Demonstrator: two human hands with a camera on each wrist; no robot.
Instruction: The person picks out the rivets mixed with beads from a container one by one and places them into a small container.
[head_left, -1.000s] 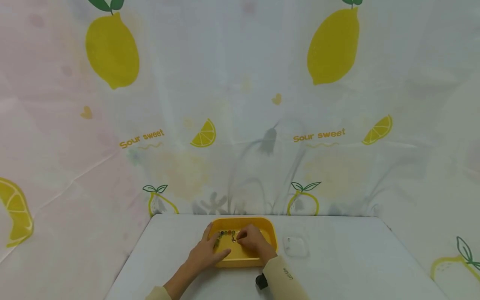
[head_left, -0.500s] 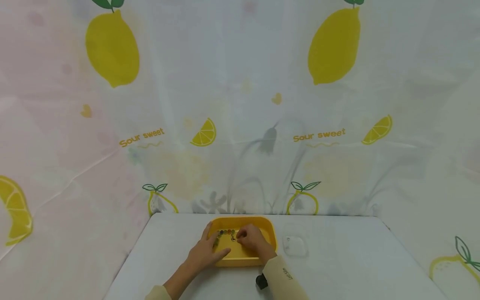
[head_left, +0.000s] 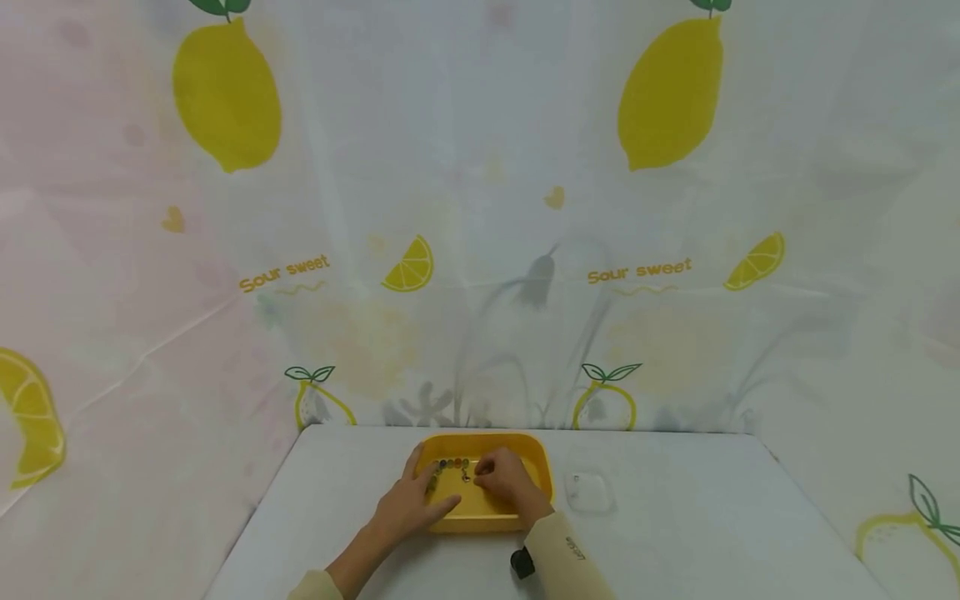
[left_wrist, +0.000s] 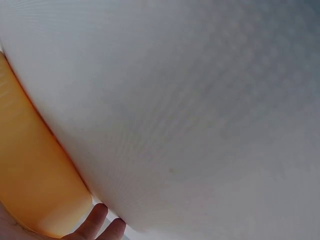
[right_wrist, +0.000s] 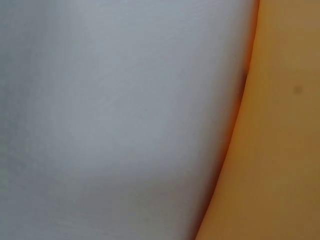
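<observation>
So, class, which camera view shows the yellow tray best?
The head view: the yellow tray lies wholly within frame, interior visible though partly covered. Both wrist views show only a cropped part of its side.

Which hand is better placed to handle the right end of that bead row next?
Probably the right hand: it curls over the yellow tray, beside that end of the coloured beads. The left hand is spread at the tray's left side, nearer the other end.

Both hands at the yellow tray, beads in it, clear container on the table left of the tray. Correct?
Wrong side: the clear container sits on the table right of the yellow tray, per the head view. Rest is right: left hand and right hand at the tray, beads in it.
</observation>
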